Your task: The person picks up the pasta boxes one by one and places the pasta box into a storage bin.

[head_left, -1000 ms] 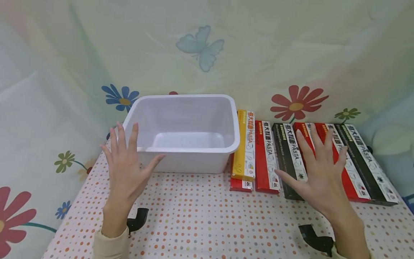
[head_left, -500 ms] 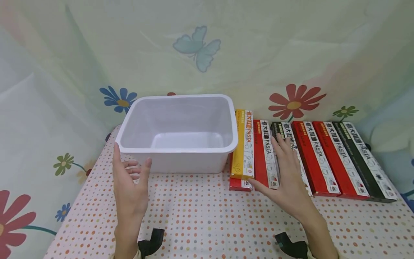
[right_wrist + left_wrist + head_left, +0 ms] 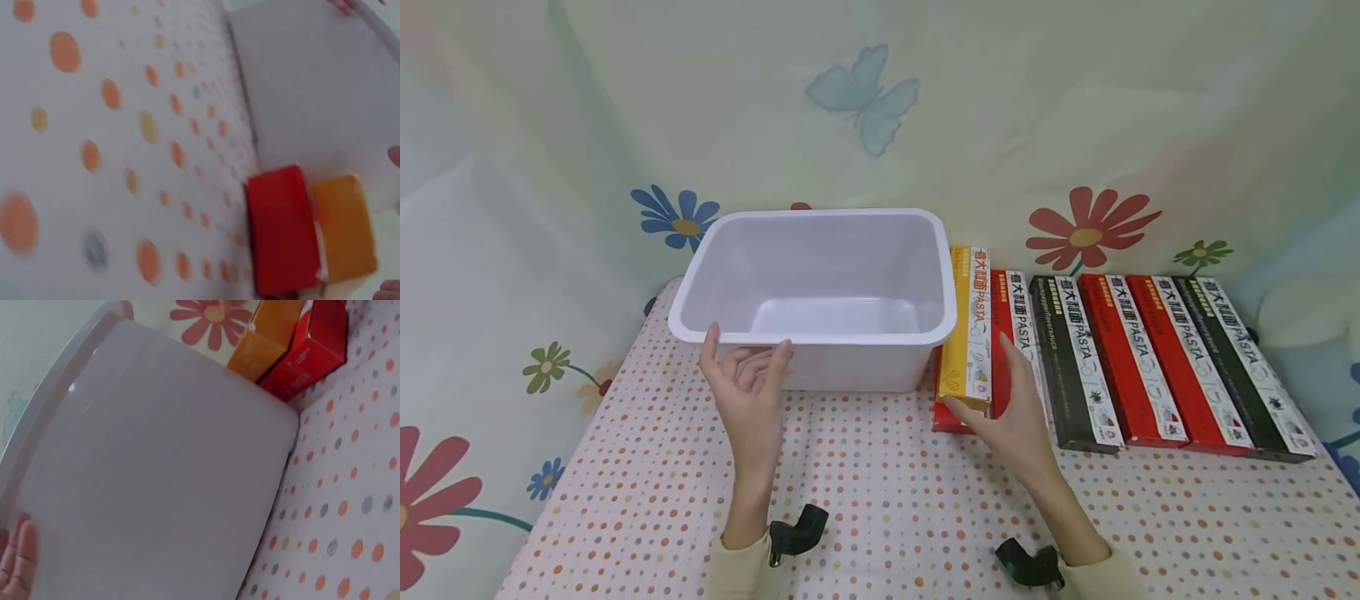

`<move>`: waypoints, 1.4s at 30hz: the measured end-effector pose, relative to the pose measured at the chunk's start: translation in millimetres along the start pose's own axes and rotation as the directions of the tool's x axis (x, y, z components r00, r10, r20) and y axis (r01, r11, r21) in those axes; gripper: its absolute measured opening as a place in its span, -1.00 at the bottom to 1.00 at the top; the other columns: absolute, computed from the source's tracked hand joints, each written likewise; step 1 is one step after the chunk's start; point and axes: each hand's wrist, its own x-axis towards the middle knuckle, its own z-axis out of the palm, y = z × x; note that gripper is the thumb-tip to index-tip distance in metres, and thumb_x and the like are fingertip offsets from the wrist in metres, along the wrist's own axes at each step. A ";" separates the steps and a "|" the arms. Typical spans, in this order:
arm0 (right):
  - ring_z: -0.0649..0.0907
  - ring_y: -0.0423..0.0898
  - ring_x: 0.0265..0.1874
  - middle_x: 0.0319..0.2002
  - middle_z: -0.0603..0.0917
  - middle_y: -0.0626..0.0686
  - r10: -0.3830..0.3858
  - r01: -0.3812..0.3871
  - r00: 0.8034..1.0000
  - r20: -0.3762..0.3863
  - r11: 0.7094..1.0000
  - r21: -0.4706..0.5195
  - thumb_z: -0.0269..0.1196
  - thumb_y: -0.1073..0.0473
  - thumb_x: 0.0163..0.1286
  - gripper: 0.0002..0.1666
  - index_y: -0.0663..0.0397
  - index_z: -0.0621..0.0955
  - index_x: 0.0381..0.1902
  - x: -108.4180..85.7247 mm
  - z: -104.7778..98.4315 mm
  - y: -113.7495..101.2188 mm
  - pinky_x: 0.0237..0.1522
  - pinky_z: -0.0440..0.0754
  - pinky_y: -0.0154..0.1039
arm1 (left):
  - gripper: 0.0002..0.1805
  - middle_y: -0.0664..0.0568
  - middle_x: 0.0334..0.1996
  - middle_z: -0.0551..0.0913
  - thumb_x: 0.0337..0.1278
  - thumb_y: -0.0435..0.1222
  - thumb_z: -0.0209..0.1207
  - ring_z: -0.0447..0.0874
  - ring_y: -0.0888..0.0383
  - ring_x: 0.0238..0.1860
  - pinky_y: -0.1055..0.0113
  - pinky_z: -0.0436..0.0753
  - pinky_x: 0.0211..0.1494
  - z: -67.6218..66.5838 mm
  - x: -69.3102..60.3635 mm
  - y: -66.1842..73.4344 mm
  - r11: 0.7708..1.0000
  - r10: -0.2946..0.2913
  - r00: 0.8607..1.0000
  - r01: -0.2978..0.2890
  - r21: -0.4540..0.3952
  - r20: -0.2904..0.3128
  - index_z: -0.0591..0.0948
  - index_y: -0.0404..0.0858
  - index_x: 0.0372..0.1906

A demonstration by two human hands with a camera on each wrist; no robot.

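A white plastic tub (image 3: 850,362) stands on the dotted tablecloth. My left hand (image 3: 748,400) is at its front wall, fingertips near the rim; in the left wrist view, fingers (image 3: 22,559) lie close against the wall, and I cannot tell whether they press it. My right hand (image 3: 1018,425) is at the near end of a yellow pasta box (image 3: 966,333), thumb by its left corner and fingers along its right side. That box lies on top of a red pasta box (image 3: 949,418). In the right wrist view the yellow box (image 3: 344,228) shows between thumb and fingers, with gaps.
Right of the yellow box lie another red pasta box (image 3: 1000,333), partly behind my right hand, a black pasta box (image 3: 1063,375), two more red boxes and a black box (image 3: 1240,367) at the far right. A flowered cloth (image 3: 985,125) hangs behind the table.
My right hand has moved left from above the row of boxes to the yellow box. My left hand has dropped from a spread pose, turned, and come to the tub's front wall.
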 end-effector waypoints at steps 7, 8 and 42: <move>0.30 0.19 0.41 0.57 0.18 0.22 0.090 -0.090 0.994 -0.069 0.996 0.004 0.59 0.08 0.17 0.33 0.09 0.02 0.68 11.2 15.3 -0.7 0.53 0.29 0.35 | 0.12 -0.17 0.00 0.49 0.14 -0.54 0.42 0.74 0.04 -0.12 0.19 0.84 0.07 29.7 12.0 -1.2 0.985 0.045 0.997 -0.054 -0.164 -0.055 -0.07 -0.25 0.62; 0.30 0.19 0.41 0.58 0.17 0.22 0.094 -0.094 0.993 -0.075 0.996 0.010 0.60 0.08 0.17 0.34 0.09 0.01 0.68 12.2 17.5 -0.4 0.53 0.28 0.33 | 0.14 -0.17 0.01 0.48 0.12 -0.54 0.44 0.75 0.02 -0.11 0.18 0.84 0.08 31.5 12.1 -1.5 0.985 0.044 0.997 -0.054 -0.165 -0.062 -0.08 -0.24 0.63; 0.36 0.28 0.41 0.57 0.26 0.32 0.204 -0.216 0.963 -0.177 0.975 -0.054 0.46 0.31 0.14 0.19 0.27 0.12 0.64 4.5 40.2 1.8 0.52 0.28 0.33 | 0.38 -0.28 0.20 0.41 -0.15 -0.67 0.51 0.60 -0.02 -0.10 0.01 0.81 0.13 38.5 4.7 -8.5 0.971 0.063 0.981 -0.102 -0.216 -0.183 -0.12 -0.15 0.69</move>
